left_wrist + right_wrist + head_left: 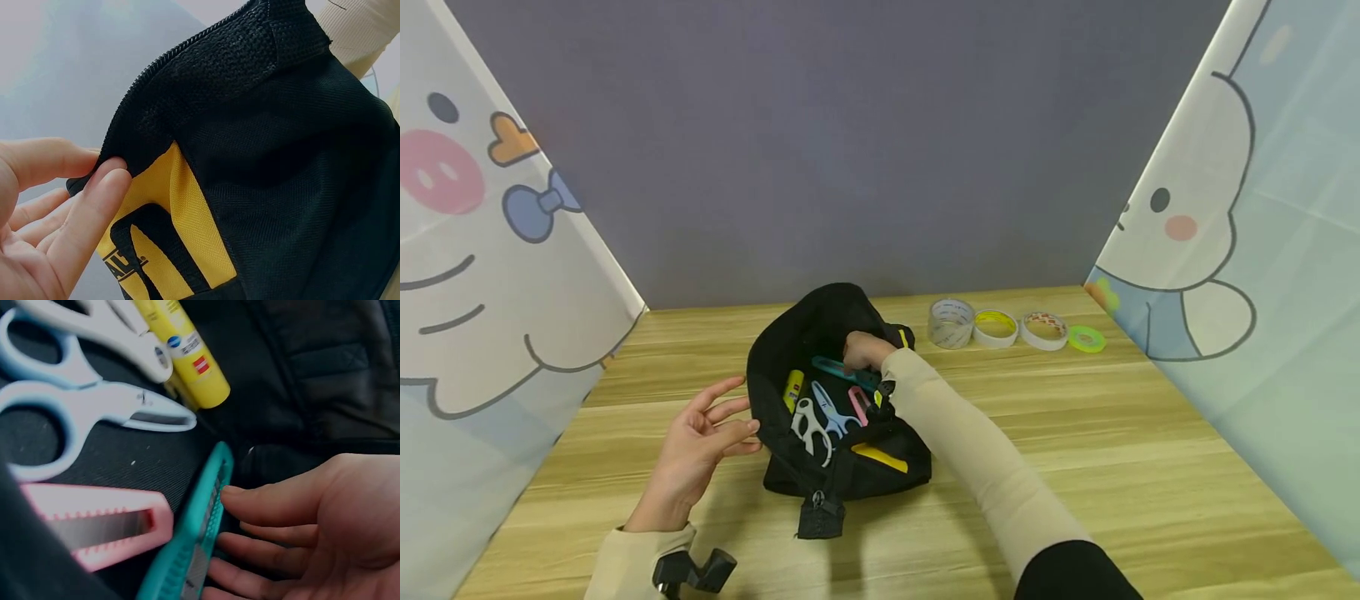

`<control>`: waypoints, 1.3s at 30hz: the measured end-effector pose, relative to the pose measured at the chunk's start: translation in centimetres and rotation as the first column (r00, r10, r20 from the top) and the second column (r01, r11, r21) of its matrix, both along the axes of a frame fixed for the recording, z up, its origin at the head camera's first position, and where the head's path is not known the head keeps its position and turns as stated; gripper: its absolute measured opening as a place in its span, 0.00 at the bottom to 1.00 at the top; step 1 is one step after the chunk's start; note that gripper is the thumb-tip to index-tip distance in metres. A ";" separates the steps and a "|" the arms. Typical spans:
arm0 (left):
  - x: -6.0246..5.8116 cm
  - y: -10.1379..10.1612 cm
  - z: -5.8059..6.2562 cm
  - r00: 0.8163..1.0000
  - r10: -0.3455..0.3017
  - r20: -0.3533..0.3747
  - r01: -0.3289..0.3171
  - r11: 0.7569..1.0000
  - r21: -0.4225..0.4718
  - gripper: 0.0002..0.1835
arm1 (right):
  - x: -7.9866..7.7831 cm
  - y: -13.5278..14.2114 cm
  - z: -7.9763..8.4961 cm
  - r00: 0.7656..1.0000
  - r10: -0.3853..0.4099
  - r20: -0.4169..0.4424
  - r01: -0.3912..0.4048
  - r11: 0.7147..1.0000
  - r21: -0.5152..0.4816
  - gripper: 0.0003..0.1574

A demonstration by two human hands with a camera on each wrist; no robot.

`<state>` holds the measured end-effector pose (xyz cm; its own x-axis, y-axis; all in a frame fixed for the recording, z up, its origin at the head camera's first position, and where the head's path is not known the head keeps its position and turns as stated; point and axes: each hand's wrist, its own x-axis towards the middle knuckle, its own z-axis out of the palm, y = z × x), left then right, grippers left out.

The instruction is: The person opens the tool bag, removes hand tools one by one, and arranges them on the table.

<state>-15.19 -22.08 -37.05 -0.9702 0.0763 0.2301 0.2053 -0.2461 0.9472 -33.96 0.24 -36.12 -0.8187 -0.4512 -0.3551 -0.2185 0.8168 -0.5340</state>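
A black fabric tool bag (767, 400) stands with its zipped mouth spread wide. My left hand (703, 442) pinches the zipper edge (140, 81) on the bag's left side between thumb and fingers. Inside the bag, my right hand (867, 352) is at a teal utility knife (209, 506), its thumb tip on the knife's side and its fingertips partly hidden behind it. Around the knife lie a pink utility knife (119, 522), light blue scissors (119, 406), white scissors (808, 425) and a yellow glue stick (194, 362).
At the back right of the wooden table (1150, 467) stand a clear tape roll (951, 325), white rolls including one with a yellow core (996, 329), and a flat green roll (1087, 338). A grey panel (865, 150) rises behind; printed panels flank the table.
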 end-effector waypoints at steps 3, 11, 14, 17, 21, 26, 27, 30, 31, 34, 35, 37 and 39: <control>0.0 -0.1 0.0 1.000 0.000 -0.005 0.000 1.000 0.002 0.30 | -0.3 0.0 -0.6 1.000 -0.012 -0.005 0.012 0.999 0.050 0.07; -0.1 -0.2 0.0 1.000 -0.003 -0.013 0.003 1.000 0.014 0.30 | -0.6 0.2 -1.8 0.996 -0.091 0.024 0.090 0.995 0.043 0.09; -0.1 -0.2 -0.1 1.000 -0.004 -0.014 0.004 1.000 0.014 0.30 | -0.4 0.3 -1.6 0.994 -0.102 0.043 0.100 0.994 0.033 0.12; -0.1 -0.2 -0.1 1.000 -0.006 -0.015 0.006 1.000 0.017 0.30 | -0.2 0.3 -1.6 0.989 -0.120 0.082 0.120 0.993 0.007 0.21; -0.1 -0.2 -0.1 1.000 -0.011 -0.017 0.011 1.000 0.025 0.30 | -0.5 0.2 -1.8 0.982 -0.140 0.130 0.144 0.989 -0.021 0.18; 0.1 -0.3 -0.1 1.000 -0.014 -0.020 0.014 0.999 0.030 0.30 | -1.3 0.1 -1.9 0.990 -0.070 0.125 0.074 0.997 -0.029 0.27; 0.1 -0.3 -0.1 1.000 -0.014 -0.019 0.015 0.999 0.029 0.30 | -1.2 0.1 -1.7 0.991 -0.056 0.120 0.062 0.997 -0.041 0.30; 0.2 -0.3 -0.1 1.000 -0.022 -0.018 0.023 0.999 0.033 0.30 | -0.8 0.3 -0.7 0.993 -0.030 0.118 0.044 0.991 -0.122 0.30; 0.2 -0.2 -0.1 1.000 -0.024 -0.020 0.024 0.999 0.032 0.30 | -0.4 0.2 -0.2 0.993 -0.041 0.115 0.057 0.988 -0.142 0.27; 0.1 -0.2 -0.1 0.999 -0.027 -0.028 0.028 0.999 0.031 0.30 | 0.2 0.3 1.1 0.993 -0.010 0.116 0.035 0.975 -0.218 0.13; 0.1 -0.2 -0.1 0.999 -0.029 -0.031 0.030 0.999 0.030 0.30 | 0.3 0.3 1.5 0.993 0.000 0.116 0.027 0.973 -0.230 0.08; 0.1 -0.1 -0.1 0.999 -0.028 -0.031 0.029 0.999 0.028 0.30 | 0.6 0.4 2.2 0.993 0.023 0.118 0.006 0.971 -0.240 0.09; 0.1 -0.1 -0.1 0.999 -0.028 -0.027 0.029 0.999 0.026 0.30 | 0.8 0.7 2.7 0.992 0.041 0.122 -0.011 0.971 -0.239 0.14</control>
